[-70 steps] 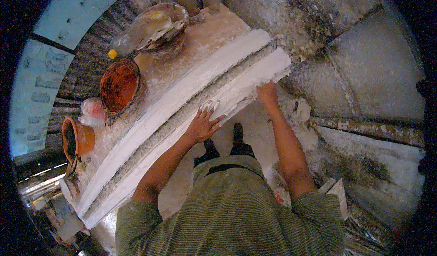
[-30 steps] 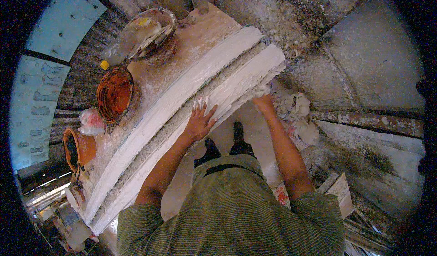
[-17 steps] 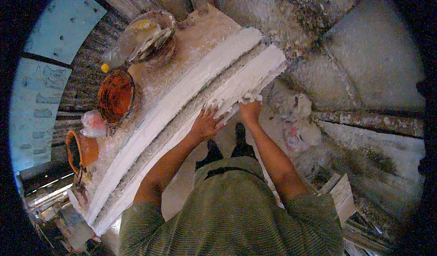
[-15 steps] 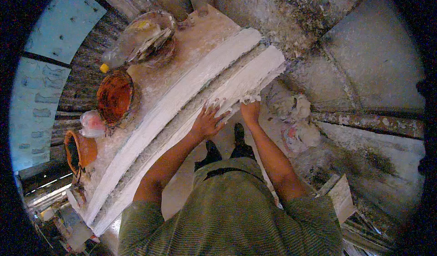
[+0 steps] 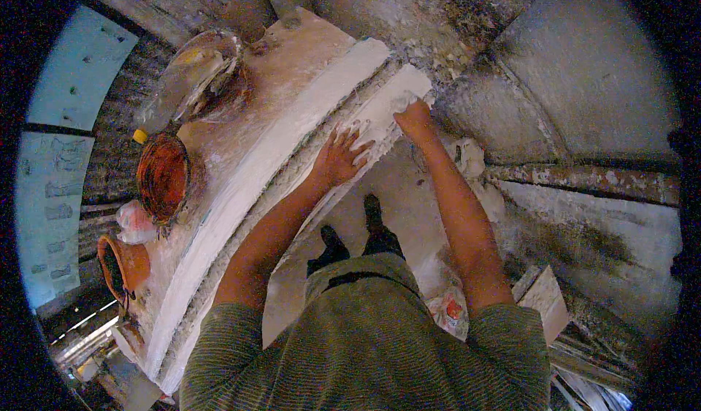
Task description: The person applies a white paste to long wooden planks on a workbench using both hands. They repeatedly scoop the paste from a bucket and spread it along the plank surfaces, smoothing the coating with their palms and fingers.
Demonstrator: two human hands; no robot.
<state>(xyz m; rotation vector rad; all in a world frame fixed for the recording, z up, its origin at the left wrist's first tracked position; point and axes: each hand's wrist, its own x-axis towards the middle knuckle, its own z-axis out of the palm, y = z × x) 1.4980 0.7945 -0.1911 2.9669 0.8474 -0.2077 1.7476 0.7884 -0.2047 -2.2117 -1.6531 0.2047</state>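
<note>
Two long white plaster-like strips (image 5: 266, 144) run diagonally along the table, parted by a rough greyish groove. My left hand (image 5: 341, 157) lies flat on the nearer strip about midway along its far half, fingers spread and holding nothing. Close to that strip's far right end, my right hand (image 5: 415, 119) presses down with its fingers curled together. A pale smear or lump shows at its fingertips, but what it grips, if anything, is hidden. White residue coats the fingers of my left hand.
Left of the strips, the dusty table (image 5: 244, 130) bears a round basin (image 5: 232, 82) with a plastic bottle (image 5: 171, 93), a reddish-brown bowl (image 5: 162, 177), a plastic bag (image 5: 136, 221) and an orange container (image 5: 131, 265). White lumps (image 5: 471, 159) lie right of the table.
My right hand has moved from the nearer strip's front edge up to its far end. My left hand stays spread on the strip, slightly farther along. The whole view has shifted.
</note>
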